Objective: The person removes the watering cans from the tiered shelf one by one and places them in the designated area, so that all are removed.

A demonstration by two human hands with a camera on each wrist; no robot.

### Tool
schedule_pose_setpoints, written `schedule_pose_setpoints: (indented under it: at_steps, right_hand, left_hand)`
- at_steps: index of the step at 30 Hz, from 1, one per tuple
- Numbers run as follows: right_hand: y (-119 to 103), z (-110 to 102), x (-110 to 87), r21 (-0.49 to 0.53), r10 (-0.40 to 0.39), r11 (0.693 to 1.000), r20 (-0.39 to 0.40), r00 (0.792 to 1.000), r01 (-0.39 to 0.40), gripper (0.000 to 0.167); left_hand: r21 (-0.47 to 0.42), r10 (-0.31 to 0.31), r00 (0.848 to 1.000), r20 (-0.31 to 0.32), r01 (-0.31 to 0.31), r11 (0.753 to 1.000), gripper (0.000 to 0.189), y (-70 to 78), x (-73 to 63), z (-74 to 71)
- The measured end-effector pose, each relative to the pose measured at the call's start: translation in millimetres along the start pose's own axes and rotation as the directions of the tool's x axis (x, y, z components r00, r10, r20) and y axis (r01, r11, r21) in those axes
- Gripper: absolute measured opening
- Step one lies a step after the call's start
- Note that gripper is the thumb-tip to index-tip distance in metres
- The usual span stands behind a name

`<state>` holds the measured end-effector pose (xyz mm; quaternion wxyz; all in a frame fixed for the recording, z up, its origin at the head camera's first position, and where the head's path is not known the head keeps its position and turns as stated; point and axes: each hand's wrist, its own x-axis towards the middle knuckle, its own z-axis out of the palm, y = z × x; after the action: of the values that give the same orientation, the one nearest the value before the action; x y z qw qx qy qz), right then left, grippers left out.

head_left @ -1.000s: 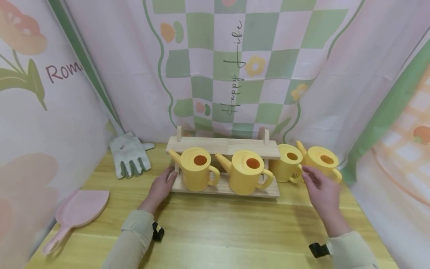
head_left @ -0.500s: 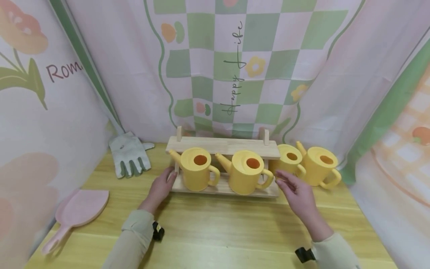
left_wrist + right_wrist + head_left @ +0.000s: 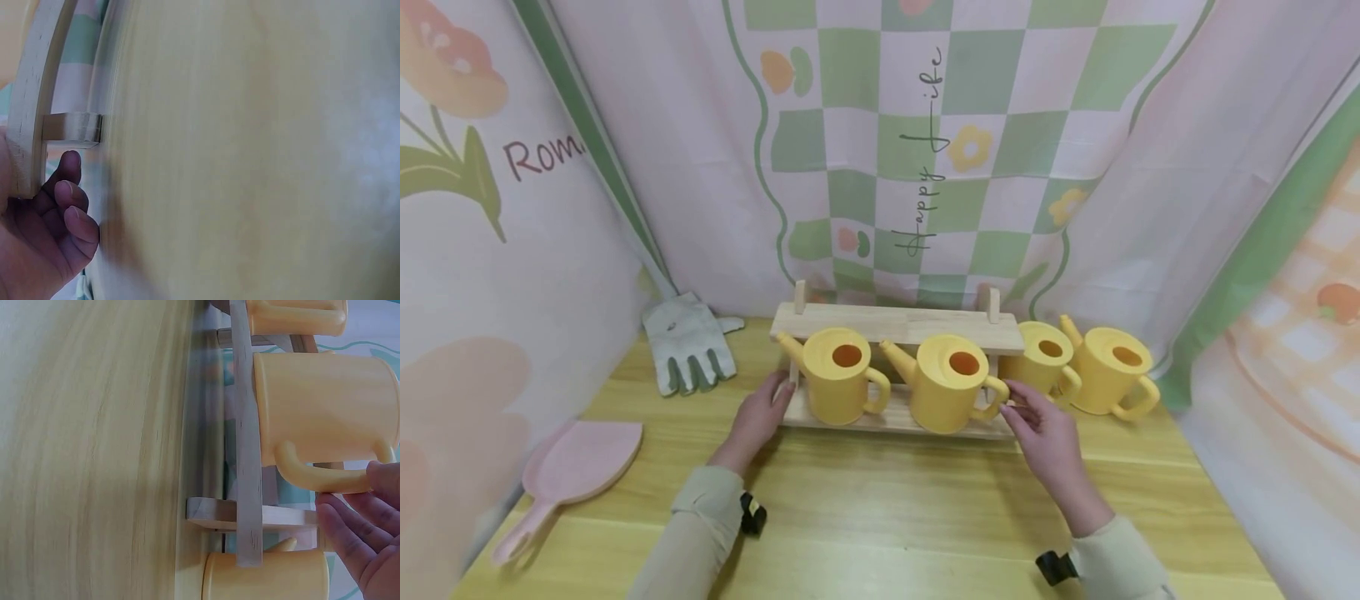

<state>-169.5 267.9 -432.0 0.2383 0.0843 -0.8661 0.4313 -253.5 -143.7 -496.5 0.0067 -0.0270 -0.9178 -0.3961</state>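
Note:
A small two-tier wooden shelf (image 3: 898, 321) stands on the table, with two yellow watering cans on its lower board. My left hand (image 3: 762, 417) grips the left end of that board (image 3: 28, 125), fingers curled behind it in the left wrist view. Beside the left can (image 3: 835, 392) is the right can (image 3: 946, 398); my right hand (image 3: 1048, 433) pinches its handle (image 3: 322, 480) with the fingertips. Both cans sit upright, spouts toward the left. Two more watering cans, one partly behind the shelf (image 3: 1037, 367) and one farther right (image 3: 1108, 371), stand on the table.
A grey-white work glove (image 3: 688, 342) lies at the back left of the wooden table (image 3: 880, 517). Nearer on the left is a pink dustpan (image 3: 580, 467). Printed fabric curtains (image 3: 985, 67) enclose the back and sides.
My right hand has moved left, away from the watering cans on the table, to the handle of the right can on the shelf. My left hand has stayed on the shelf.

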Motion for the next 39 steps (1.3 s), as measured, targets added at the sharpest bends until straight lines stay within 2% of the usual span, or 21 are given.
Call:
schedule_pose_setpoints:
  at_steps: [5, 12, 18, 24, 34, 39]
  right_hand:
    - [1, 3, 2.2, -0.043, -0.018, 0.999, -0.021, 1.000, 0.017, 0.030]
    - [2, 4, 2.4, -0.050, -0.015, 0.999, -0.020, 1.000, 0.014, 0.027]
    - [1, 4, 0.5, -0.017, -0.004, 1.000, -0.002, 1.000, 0.004, 0.026]
    - [-2, 1, -4.0, 0.019, -0.004, 1.000, -0.030, 1.000, 0.004, 0.023]
    - [-8, -18, -13.5, 0.043, -0.009, 0.999, -0.102, 0.995, 0.014, 0.025]
    - [-7, -31, -19.2, 0.022, 0.014, 1.000, -0.140, 0.990, -0.011, 0.026]
  left_hand:
    - [0.009, 0.000, 1.000, 0.004, 0.000, 1.000, 0.057, -0.8, 0.0, 0.2]
    - [-0.004, -0.016, 1.000, 0.018, 0.016, 1.000, 0.056, 1.4, -1.3, -1.0]
    - [-0.010, -0.020, 1.000, 0.014, 0.020, 1.000, 0.055, 2.3, -1.2, -1.1]
    - [-0.014, -0.019, 1.000, 0.009, 0.019, 1.000, 0.056, 2.1, -0.6, -0.7]
    - [-0.021, -0.033, 0.999, 0.024, 0.033, 0.999, 0.058, 3.3, -0.1, -1.6]
    - [-0.021, -0.026, 0.999, 0.027, 0.026, 0.999, 0.058, 2.6, 0.6, -1.4]
